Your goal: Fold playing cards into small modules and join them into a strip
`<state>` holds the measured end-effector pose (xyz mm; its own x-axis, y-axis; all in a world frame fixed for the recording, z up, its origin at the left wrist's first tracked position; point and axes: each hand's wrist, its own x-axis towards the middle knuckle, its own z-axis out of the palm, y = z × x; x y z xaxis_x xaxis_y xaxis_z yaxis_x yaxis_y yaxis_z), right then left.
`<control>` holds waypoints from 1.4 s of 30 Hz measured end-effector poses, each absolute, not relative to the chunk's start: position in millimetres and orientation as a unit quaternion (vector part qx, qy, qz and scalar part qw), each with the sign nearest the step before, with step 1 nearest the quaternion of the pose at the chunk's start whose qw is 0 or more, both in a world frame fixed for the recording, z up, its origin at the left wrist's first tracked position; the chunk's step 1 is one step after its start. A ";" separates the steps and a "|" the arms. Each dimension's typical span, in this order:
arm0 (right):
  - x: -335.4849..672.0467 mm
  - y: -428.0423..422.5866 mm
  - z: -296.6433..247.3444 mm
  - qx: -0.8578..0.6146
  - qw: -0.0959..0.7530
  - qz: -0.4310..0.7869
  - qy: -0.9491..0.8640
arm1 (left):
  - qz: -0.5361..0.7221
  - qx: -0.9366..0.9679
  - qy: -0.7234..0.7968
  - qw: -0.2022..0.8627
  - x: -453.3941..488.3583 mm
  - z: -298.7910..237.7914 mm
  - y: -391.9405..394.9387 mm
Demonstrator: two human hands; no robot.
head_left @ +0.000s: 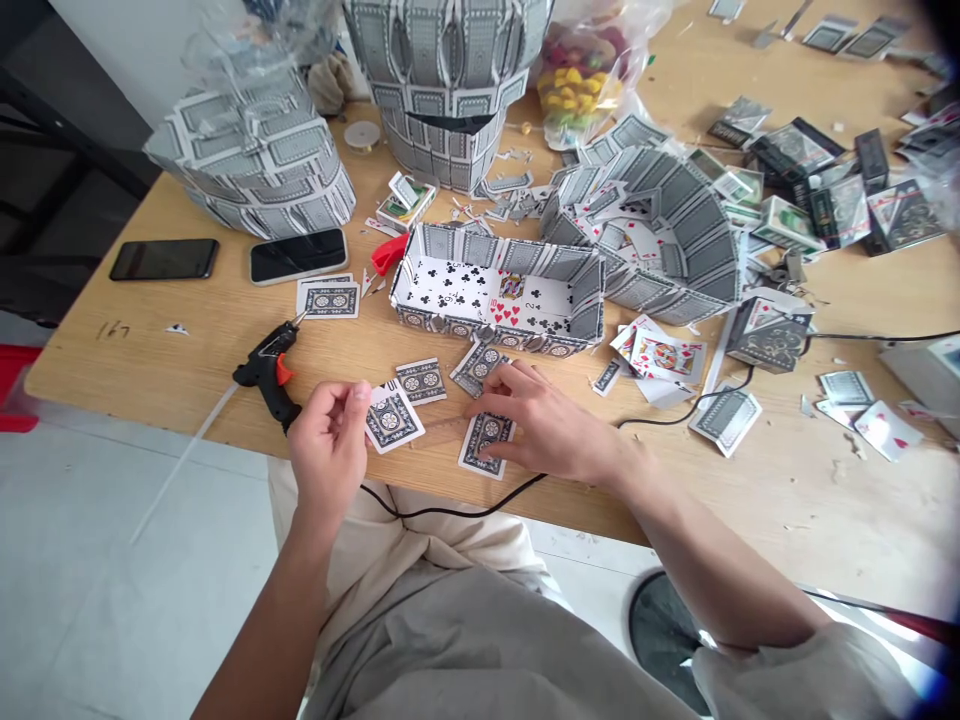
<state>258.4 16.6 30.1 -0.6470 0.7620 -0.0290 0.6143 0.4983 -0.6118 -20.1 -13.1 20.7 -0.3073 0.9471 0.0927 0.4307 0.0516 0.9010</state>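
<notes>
My left hand (330, 440) pinches a playing card (393, 416) between thumb and fingers, its patterned back up. Over the table edge side, my right hand (540, 415) rests with curved, parted fingers on another playing card (486, 450) lying face down. Just beyond the hands lie a folded card (421, 381) and some overlapping cards (474, 366), partly under my right fingers. Behind them stands a long box made of playing cards (499, 290), card faces lining its floor. A black hot glue gun (266, 370) lies left of my left hand.
Two phones (165, 259) (298, 256) lie at the left. Large card-built pieces (450, 90) (251, 150) and a curved card tray (667, 230) stand behind. Loose face-up cards (664, 358), card boxes (840, 205) and a black cable (652, 421) occupy the right.
</notes>
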 end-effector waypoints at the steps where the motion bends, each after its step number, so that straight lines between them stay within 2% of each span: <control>1: 257.8 16.5 30.1 -0.403 0.119 0.301 -0.856 | 0.456 0.510 0.666 0.298 -20.4 19.9 -12.9; 6: 256.1 18.4 32.2 -0.387 0.177 0.362 -0.830 | 0.465 0.489 0.649 0.351 -12.4 16.5 -11.5; 12: 248.6 13.9 29.0 -0.408 0.291 0.568 -0.652 | 0.483 0.504 0.640 0.322 -2.5 22.3 -10.1; 17: 234.8 3.2 15.4 -0.460 0.371 0.564 -0.578 | 0.444 0.560 0.605 0.351 18.5 29.1 -16.4; 22: 230.2 -0.9 10.5 -0.512 0.383 0.443 -0.629 | 0.393 0.615 0.551 0.405 28.5 27.9 -20.8; 26: 230.5 -0.9 12.9 -0.514 0.374 0.431 -0.641 | 0.356 0.639 0.524 0.436 21.3 28.9 -20.6; 31: 231.7 1.0 15.4 -0.467 0.350 0.520 -0.624 | 0.368 0.580 0.530 0.498 18.0 27.9 -19.0; 36: 232.0 3.4 15.8 -0.407 0.380 0.630 -0.542 | 0.403 0.540 0.554 0.489 16.5 23.4 -15.6; 42: 231.0 6.0 13.7 -0.396 0.415 0.675 -0.464 | 0.413 0.500 0.559 0.517 15.1 21.7 -17.4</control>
